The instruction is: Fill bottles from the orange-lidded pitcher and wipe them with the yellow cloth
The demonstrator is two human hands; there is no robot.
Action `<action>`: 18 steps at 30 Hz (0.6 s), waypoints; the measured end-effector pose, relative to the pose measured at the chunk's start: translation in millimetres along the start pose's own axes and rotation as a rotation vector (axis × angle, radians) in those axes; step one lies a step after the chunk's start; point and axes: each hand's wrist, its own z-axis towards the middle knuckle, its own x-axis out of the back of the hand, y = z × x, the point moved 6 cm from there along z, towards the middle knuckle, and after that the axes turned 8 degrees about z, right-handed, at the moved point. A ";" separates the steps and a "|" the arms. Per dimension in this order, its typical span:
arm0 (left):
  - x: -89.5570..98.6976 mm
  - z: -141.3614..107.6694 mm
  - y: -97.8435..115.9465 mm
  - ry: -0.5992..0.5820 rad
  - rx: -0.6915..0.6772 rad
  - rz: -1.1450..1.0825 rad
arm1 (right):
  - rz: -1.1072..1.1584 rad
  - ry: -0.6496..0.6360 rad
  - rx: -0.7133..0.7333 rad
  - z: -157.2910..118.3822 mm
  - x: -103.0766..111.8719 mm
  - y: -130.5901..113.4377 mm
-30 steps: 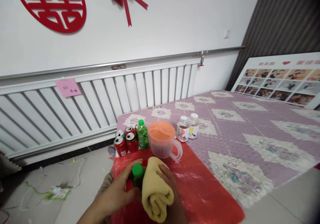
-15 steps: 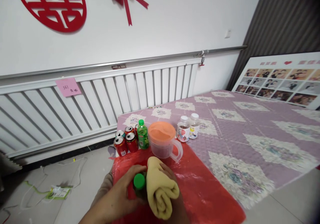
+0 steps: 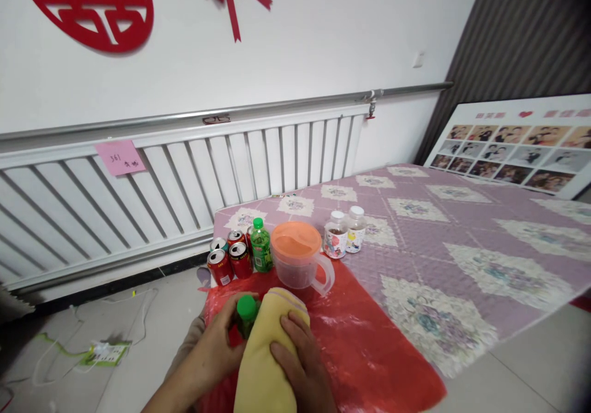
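My left hand (image 3: 219, 345) is wrapped round a green-capped bottle (image 3: 247, 309), which stands upright; most of its body is hidden behind the hand and cloth. A folded yellow cloth (image 3: 268, 364) lies against the bottle's right side. My right hand (image 3: 302, 360) grips the cloth from the right, its fingers pressed on the top face. Both hands are over a red plastic sheet (image 3: 378, 339). Just beyond them stands a clear plastic pitcher (image 3: 295, 271) with an orange lid and a handle on its right.
Several red drink cans (image 3: 220, 268) and a green labelled bottle (image 3: 261, 250) stand left of the pitcher. Two white-capped jars (image 3: 335, 240) are to its right. A quilted purple cover (image 3: 415, 234) spreads across the surface. The radiator (image 3: 258, 160) lines the wall behind.
The yellow cloth has turned from its rolled end facing me to lying lengthwise against the bottle. My right hand has come up onto its top. The bottle has shifted slightly left and up.
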 end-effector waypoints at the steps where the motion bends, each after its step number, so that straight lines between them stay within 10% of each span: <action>1: 1.9 0.0 -3.4 0.004 0.000 0.010 | 0.029 -0.019 -0.024 -1.2 -2.7 3.9; 7: 21.4 -0.6 -15.2 0.036 0.037 0.051 | 0.125 -0.136 -0.133 -13.8 -25.1 25.3; 13: 29.0 -0.2 -21.3 -0.002 0.042 0.012 | -0.002 -0.521 -0.133 -12.4 -45.5 22.9; 18: 30.5 2.2 -26.6 -0.020 -0.015 0.065 | 0.020 -0.485 -0.128 -11.3 -41.9 23.0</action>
